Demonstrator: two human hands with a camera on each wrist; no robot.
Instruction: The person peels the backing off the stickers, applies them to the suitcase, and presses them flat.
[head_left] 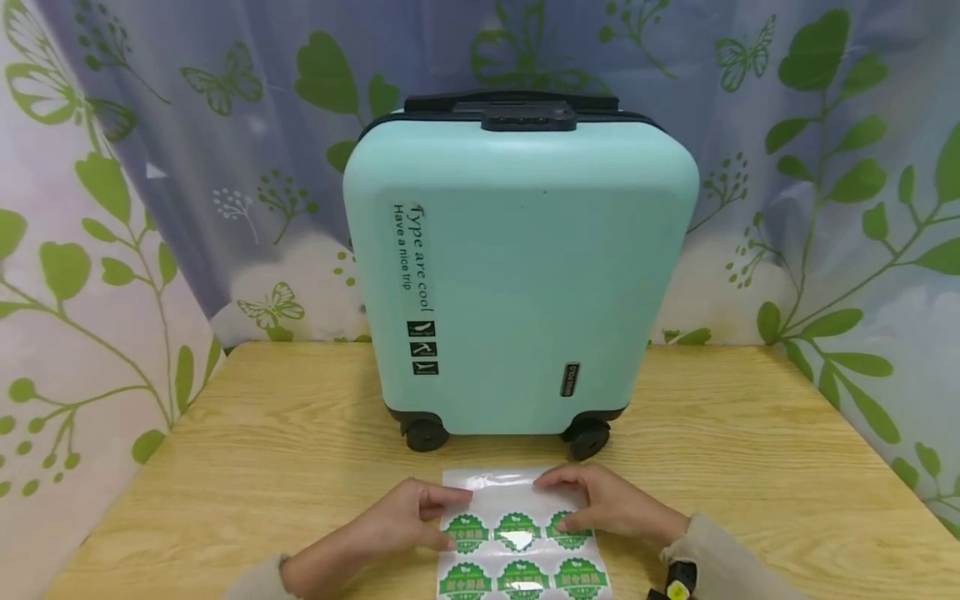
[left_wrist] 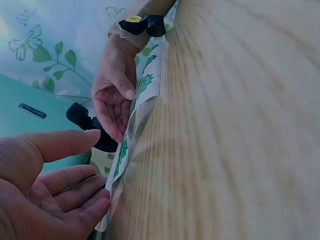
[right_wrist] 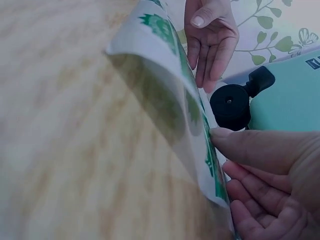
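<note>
A sheet of round green-and-white stickers lies on the wooden table, its near edge out of frame and, in the right wrist view, one corner curling up. At its left edge is my left hand; in the left wrist view the fingertips touch the edge while the thumb stands off it. Over the right edge reaches my right hand, thumb on a sticker and fingers loosely bent. Neither hand grips the sheet. Just behind stands an upright mint-green suitcase with black wheels and printed lettering.
The wooden table carries the suitcase and sheet. Behind hangs a curtain with green leaves and butterflies. A black strap device with a yellow mark is on the right wrist.
</note>
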